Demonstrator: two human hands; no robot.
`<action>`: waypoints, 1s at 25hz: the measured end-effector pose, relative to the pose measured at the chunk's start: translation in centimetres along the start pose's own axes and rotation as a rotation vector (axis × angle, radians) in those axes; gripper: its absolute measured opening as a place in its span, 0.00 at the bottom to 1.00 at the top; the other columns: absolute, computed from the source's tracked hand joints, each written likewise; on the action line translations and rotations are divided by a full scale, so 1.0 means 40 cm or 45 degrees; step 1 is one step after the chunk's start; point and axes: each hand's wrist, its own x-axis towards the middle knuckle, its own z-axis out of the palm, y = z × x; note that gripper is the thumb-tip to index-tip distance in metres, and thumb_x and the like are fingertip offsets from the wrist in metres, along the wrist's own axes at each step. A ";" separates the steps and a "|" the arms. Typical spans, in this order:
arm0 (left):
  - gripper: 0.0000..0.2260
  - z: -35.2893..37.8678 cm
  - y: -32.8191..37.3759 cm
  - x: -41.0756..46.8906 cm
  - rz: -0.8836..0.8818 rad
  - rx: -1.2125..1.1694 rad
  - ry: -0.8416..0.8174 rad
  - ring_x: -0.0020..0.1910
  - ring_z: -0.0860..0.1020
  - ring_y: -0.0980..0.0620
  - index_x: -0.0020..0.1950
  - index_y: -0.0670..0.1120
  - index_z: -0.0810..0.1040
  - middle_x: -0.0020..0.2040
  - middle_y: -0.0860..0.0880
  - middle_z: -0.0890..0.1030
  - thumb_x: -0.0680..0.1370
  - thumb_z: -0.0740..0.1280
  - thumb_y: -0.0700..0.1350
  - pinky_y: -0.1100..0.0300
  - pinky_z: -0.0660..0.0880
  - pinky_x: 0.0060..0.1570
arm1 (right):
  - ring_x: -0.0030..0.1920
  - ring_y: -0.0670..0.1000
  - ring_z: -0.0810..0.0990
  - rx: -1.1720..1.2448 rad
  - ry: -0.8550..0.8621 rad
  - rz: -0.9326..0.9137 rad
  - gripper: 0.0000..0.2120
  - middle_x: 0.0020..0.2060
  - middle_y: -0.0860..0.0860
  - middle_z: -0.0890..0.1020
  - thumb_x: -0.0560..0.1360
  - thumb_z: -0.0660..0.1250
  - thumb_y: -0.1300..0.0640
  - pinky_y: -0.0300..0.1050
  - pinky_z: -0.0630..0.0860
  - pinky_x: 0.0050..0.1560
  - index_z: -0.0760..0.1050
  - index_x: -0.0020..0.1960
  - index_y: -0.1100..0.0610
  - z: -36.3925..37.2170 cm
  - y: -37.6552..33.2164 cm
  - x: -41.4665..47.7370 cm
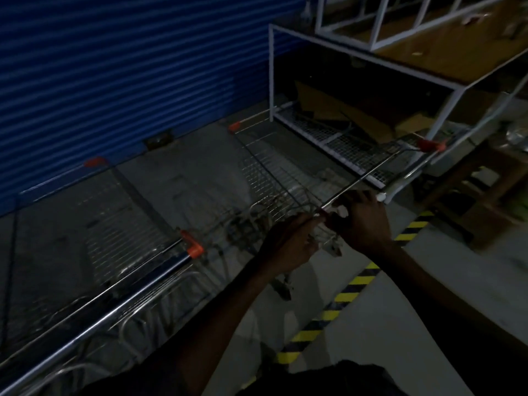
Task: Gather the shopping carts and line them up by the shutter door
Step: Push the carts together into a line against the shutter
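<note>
Two wire shopping carts with orange corner caps stand side by side in front of the blue shutter door [114,75]. The right cart [265,167] has its thin handle bar [380,167] running from my hands up to an orange cap at the right. My left hand [288,244] and my right hand [360,221] both grip that bar at its near end, close together. The left cart [108,232] stands beside it, with its chrome and dark handle [137,287] towards me. The scene is dim and blurred.
A white metal rack [328,132] with a mesh bottom shelf, cardboard and a brown top stands right of the carts, close to the right cart's far side. A yellow-and-black striped line [351,287] crosses the grey floor under my arms. Clutter fills the far right.
</note>
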 end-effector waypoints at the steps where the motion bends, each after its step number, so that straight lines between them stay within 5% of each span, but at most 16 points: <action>1: 0.24 0.010 0.004 0.019 0.025 0.007 -0.002 0.67 0.73 0.49 0.76 0.54 0.69 0.72 0.53 0.72 0.80 0.68 0.52 0.52 0.75 0.59 | 0.61 0.63 0.73 -0.008 -0.015 0.020 0.17 0.59 0.55 0.81 0.76 0.71 0.42 0.58 0.73 0.54 0.82 0.56 0.54 0.002 0.025 0.004; 7: 0.23 0.096 0.045 0.135 0.090 0.110 0.123 0.66 0.73 0.48 0.72 0.54 0.73 0.67 0.54 0.75 0.78 0.66 0.58 0.47 0.70 0.64 | 0.62 0.61 0.74 0.031 0.041 0.064 0.22 0.59 0.52 0.82 0.82 0.56 0.37 0.58 0.71 0.56 0.82 0.53 0.51 0.015 0.189 0.077; 11: 0.27 0.178 0.114 0.237 0.127 0.107 0.186 0.58 0.80 0.50 0.74 0.51 0.73 0.59 0.51 0.83 0.77 0.69 0.60 0.51 0.74 0.59 | 0.69 0.60 0.71 -0.083 0.019 0.003 0.30 0.62 0.53 0.81 0.83 0.46 0.37 0.64 0.65 0.64 0.83 0.53 0.51 0.050 0.323 0.135; 15: 0.23 0.249 0.102 0.276 -0.026 0.277 0.230 0.48 0.84 0.49 0.75 0.56 0.70 0.50 0.50 0.86 0.80 0.66 0.57 0.52 0.78 0.48 | 0.69 0.57 0.72 -0.019 0.038 -0.069 0.24 0.59 0.52 0.81 0.83 0.48 0.42 0.67 0.55 0.70 0.81 0.54 0.51 0.096 0.343 0.157; 19: 0.15 0.205 0.088 0.238 -0.168 0.419 0.445 0.41 0.84 0.46 0.57 0.51 0.81 0.40 0.48 0.86 0.80 0.65 0.60 0.55 0.78 0.45 | 0.57 0.58 0.75 -0.008 0.073 -0.257 0.27 0.51 0.50 0.82 0.85 0.47 0.39 0.64 0.61 0.67 0.81 0.51 0.50 0.121 0.290 0.169; 21: 0.16 0.164 0.060 0.208 -0.193 0.399 0.562 0.40 0.82 0.50 0.50 0.51 0.84 0.39 0.49 0.86 0.76 0.71 0.63 0.58 0.76 0.46 | 0.54 0.59 0.75 -0.031 0.052 -0.414 0.19 0.51 0.51 0.81 0.84 0.55 0.39 0.62 0.64 0.64 0.80 0.52 0.49 0.147 0.254 0.166; 25: 0.24 0.076 -0.072 0.118 -0.424 0.598 0.359 0.37 0.81 0.44 0.43 0.48 0.82 0.35 0.47 0.83 0.75 0.65 0.69 0.55 0.75 0.49 | 0.50 0.60 0.74 0.076 0.062 -0.698 0.13 0.49 0.53 0.79 0.81 0.64 0.42 0.57 0.65 0.56 0.79 0.54 0.50 0.199 0.125 0.164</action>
